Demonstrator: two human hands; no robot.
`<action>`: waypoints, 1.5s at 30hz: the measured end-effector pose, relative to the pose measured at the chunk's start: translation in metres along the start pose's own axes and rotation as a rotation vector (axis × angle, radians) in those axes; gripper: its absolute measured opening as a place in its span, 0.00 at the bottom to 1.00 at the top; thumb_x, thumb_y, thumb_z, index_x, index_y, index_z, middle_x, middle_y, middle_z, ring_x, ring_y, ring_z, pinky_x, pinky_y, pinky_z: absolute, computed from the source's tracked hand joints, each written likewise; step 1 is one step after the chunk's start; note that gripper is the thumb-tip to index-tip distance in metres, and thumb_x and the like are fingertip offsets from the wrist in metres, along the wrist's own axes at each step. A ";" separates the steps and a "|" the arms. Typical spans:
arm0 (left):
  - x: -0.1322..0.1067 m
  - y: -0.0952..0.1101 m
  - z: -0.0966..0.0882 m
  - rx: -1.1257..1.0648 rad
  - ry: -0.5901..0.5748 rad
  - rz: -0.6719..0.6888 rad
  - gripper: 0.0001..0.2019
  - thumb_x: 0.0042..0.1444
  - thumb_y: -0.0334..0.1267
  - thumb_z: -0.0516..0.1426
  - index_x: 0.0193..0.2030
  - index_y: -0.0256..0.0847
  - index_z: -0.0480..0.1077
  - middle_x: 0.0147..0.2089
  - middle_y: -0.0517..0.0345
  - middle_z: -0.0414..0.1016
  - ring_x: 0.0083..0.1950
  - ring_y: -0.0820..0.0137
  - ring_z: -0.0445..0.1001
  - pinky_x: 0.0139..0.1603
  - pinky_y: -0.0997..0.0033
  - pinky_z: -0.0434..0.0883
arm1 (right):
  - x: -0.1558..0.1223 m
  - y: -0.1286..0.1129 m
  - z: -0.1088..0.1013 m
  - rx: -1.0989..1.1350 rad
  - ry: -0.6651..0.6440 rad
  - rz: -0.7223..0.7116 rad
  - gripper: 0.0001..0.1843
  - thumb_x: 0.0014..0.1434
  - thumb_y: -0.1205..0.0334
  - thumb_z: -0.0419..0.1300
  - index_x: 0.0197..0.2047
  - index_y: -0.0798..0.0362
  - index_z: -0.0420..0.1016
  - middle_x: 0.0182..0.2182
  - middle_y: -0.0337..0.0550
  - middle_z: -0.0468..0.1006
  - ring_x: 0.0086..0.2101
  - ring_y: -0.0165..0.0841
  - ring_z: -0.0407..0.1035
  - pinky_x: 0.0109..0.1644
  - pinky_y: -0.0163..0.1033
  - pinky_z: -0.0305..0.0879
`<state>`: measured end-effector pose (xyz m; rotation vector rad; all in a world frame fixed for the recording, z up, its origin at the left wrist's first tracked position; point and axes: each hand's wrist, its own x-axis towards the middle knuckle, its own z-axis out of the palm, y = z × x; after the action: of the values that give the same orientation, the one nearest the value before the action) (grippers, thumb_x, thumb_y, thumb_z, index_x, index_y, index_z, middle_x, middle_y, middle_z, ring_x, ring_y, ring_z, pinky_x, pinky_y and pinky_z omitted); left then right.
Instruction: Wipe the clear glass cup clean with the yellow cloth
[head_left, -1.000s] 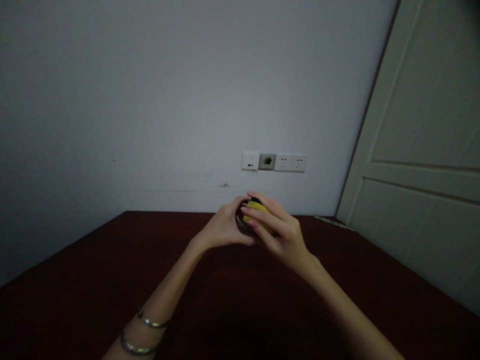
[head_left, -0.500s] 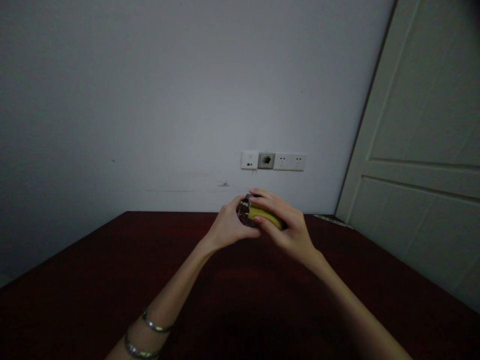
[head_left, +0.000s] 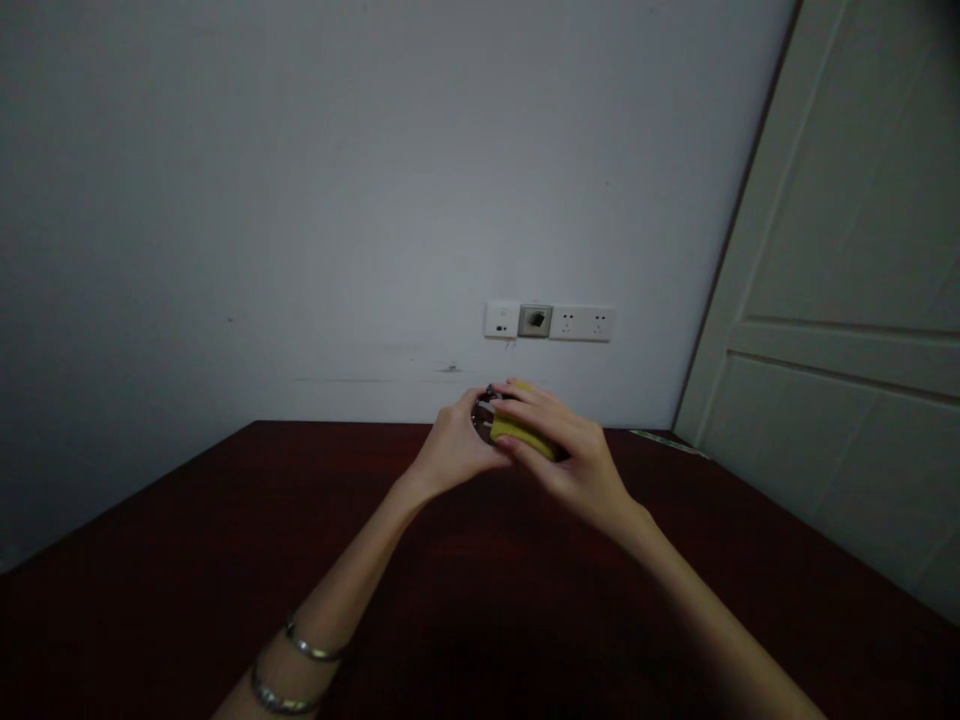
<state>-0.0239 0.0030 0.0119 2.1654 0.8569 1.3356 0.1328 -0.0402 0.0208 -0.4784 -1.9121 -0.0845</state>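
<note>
Both hands meet above the far part of a dark red-brown table [head_left: 187,560]. My left hand [head_left: 452,452] is curled round a small dark, shiny object [head_left: 484,412] that is mostly hidden by the fingers. My right hand [head_left: 570,455] is closed on a yellow piece [head_left: 517,430], perhaps a sponge or cloth, pressed against that object. Two silver bangles [head_left: 289,670] sit on my left forearm.
A pale wall stands behind the table, with a row of sockets [head_left: 549,322] just above the hands. A closed cream door [head_left: 847,320] fills the right side. A thin light strip [head_left: 667,441] lies at the table's far right edge.
The yellow piece has shifted slightly over the dark object as my right hand moved a little. My left hand has stayed almost in place.
</note>
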 end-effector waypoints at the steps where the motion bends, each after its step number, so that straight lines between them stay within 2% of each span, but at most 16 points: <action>1: -0.001 0.001 0.000 0.017 0.001 -0.004 0.34 0.38 0.39 0.67 0.55 0.37 0.63 0.47 0.49 0.75 0.44 0.63 0.75 0.43 0.64 0.72 | 0.000 0.000 0.000 0.004 0.021 0.030 0.19 0.57 0.65 0.60 0.53 0.46 0.73 0.53 0.44 0.74 0.55 0.38 0.66 0.62 0.51 0.59; 5: -0.006 0.008 -0.001 0.098 -0.013 -0.022 0.34 0.37 0.45 0.67 0.52 0.37 0.65 0.42 0.52 0.76 0.40 0.63 0.75 0.40 0.64 0.71 | 0.000 0.003 0.002 0.080 0.144 0.274 0.17 0.56 0.61 0.61 0.50 0.46 0.74 0.50 0.43 0.77 0.50 0.38 0.71 0.57 0.50 0.66; 7: -0.007 0.011 -0.001 0.117 -0.022 -0.024 0.35 0.35 0.48 0.68 0.51 0.37 0.65 0.42 0.52 0.76 0.41 0.62 0.74 0.40 0.63 0.71 | 0.000 0.003 0.001 0.106 0.169 0.344 0.17 0.56 0.60 0.61 0.50 0.47 0.75 0.49 0.43 0.78 0.48 0.38 0.72 0.54 0.49 0.69; 9: -0.007 0.011 -0.001 0.116 -0.029 -0.019 0.35 0.35 0.46 0.68 0.51 0.37 0.65 0.42 0.52 0.76 0.40 0.63 0.74 0.39 0.64 0.71 | 0.000 0.003 0.000 0.094 0.146 0.291 0.17 0.56 0.61 0.60 0.50 0.46 0.74 0.50 0.43 0.77 0.50 0.38 0.71 0.56 0.49 0.67; 12: -0.004 0.009 -0.002 0.091 -0.030 -0.001 0.34 0.36 0.39 0.67 0.53 0.37 0.64 0.43 0.52 0.76 0.40 0.64 0.74 0.40 0.65 0.71 | 0.001 -0.001 -0.003 0.046 0.044 0.099 0.19 0.56 0.64 0.61 0.52 0.45 0.73 0.53 0.43 0.74 0.54 0.38 0.67 0.61 0.52 0.61; 14: -0.003 0.008 -0.003 0.038 -0.037 0.007 0.35 0.36 0.35 0.66 0.54 0.38 0.63 0.45 0.52 0.75 0.42 0.64 0.74 0.42 0.64 0.71 | 0.002 -0.003 -0.003 0.043 0.010 0.048 0.19 0.56 0.64 0.61 0.51 0.43 0.73 0.53 0.42 0.74 0.54 0.39 0.67 0.62 0.54 0.60; 21: -0.005 0.012 -0.006 -0.362 -0.169 -0.057 0.31 0.34 0.39 0.69 0.47 0.35 0.65 0.45 0.49 0.74 0.46 0.61 0.74 0.47 0.61 0.71 | -0.001 0.005 0.002 0.318 0.211 0.367 0.18 0.57 0.57 0.61 0.51 0.44 0.74 0.51 0.42 0.76 0.50 0.38 0.71 0.55 0.48 0.68; 23: -0.005 0.012 -0.006 -0.462 -0.176 -0.084 0.31 0.33 0.38 0.69 0.46 0.35 0.65 0.44 0.50 0.74 0.45 0.62 0.74 0.47 0.62 0.71 | -0.002 0.005 0.003 0.335 0.226 0.361 0.18 0.56 0.58 0.61 0.51 0.44 0.73 0.52 0.42 0.75 0.50 0.37 0.71 0.55 0.48 0.68; 25: -0.003 0.011 -0.006 -0.508 -0.173 -0.099 0.30 0.33 0.39 0.69 0.46 0.35 0.66 0.44 0.51 0.75 0.43 0.63 0.74 0.46 0.63 0.71 | -0.001 0.002 0.001 0.293 0.215 0.287 0.18 0.56 0.60 0.61 0.51 0.44 0.74 0.52 0.41 0.75 0.52 0.38 0.69 0.58 0.49 0.65; 28: -0.001 0.011 -0.008 -0.515 -0.179 -0.100 0.28 0.35 0.41 0.68 0.45 0.36 0.67 0.41 0.53 0.75 0.41 0.65 0.74 0.44 0.64 0.71 | 0.001 -0.007 -0.003 0.165 0.127 0.142 0.18 0.55 0.62 0.62 0.50 0.43 0.75 0.53 0.40 0.74 0.53 0.39 0.68 0.60 0.51 0.63; 30: -0.001 0.013 -0.009 -0.516 -0.190 -0.095 0.28 0.36 0.41 0.67 0.45 0.35 0.67 0.40 0.53 0.75 0.40 0.65 0.74 0.43 0.64 0.71 | 0.003 -0.011 -0.005 0.112 0.094 0.101 0.18 0.55 0.63 0.62 0.50 0.43 0.75 0.53 0.40 0.74 0.52 0.39 0.69 0.59 0.52 0.63; 32: -0.002 0.015 -0.010 -0.524 -0.193 -0.101 0.29 0.35 0.41 0.68 0.46 0.35 0.67 0.41 0.52 0.75 0.41 0.65 0.74 0.43 0.63 0.71 | 0.003 -0.012 -0.005 0.116 0.132 0.140 0.17 0.55 0.63 0.62 0.49 0.43 0.75 0.52 0.40 0.75 0.52 0.39 0.69 0.59 0.52 0.64; 35: -0.004 0.016 -0.010 -0.521 -0.186 -0.122 0.30 0.32 0.40 0.69 0.45 0.36 0.67 0.43 0.51 0.75 0.43 0.63 0.74 0.45 0.61 0.71 | 0.003 -0.009 -0.001 0.173 0.233 0.288 0.16 0.55 0.60 0.61 0.49 0.44 0.75 0.50 0.41 0.77 0.50 0.38 0.71 0.57 0.49 0.66; 38: -0.005 0.015 -0.008 -0.496 -0.183 -0.133 0.31 0.32 0.41 0.69 0.45 0.35 0.67 0.44 0.50 0.75 0.44 0.62 0.74 0.46 0.61 0.71 | 0.002 -0.004 0.002 0.204 0.260 0.380 0.16 0.57 0.57 0.60 0.49 0.46 0.75 0.49 0.42 0.77 0.48 0.37 0.72 0.54 0.47 0.68; 42: -0.003 0.014 -0.006 -0.490 -0.179 -0.149 0.31 0.35 0.45 0.68 0.46 0.35 0.67 0.43 0.50 0.75 0.42 0.63 0.74 0.43 0.63 0.71 | -0.003 0.003 -0.002 0.262 0.124 0.304 0.23 0.60 0.52 0.55 0.57 0.45 0.66 0.57 0.44 0.69 0.54 0.39 0.66 0.59 0.48 0.63; 45: -0.001 0.016 -0.007 -0.498 -0.184 -0.164 0.26 0.38 0.47 0.67 0.43 0.35 0.69 0.41 0.52 0.76 0.41 0.64 0.74 0.45 0.62 0.70 | -0.006 0.008 -0.006 0.227 -0.051 0.221 0.39 0.53 0.50 0.63 0.64 0.45 0.53 0.63 0.48 0.58 0.60 0.43 0.58 0.63 0.52 0.56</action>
<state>-0.0259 -0.0086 0.0247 1.7551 0.5443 1.1050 0.1429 -0.0362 0.0161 -0.5370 -1.8783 0.2887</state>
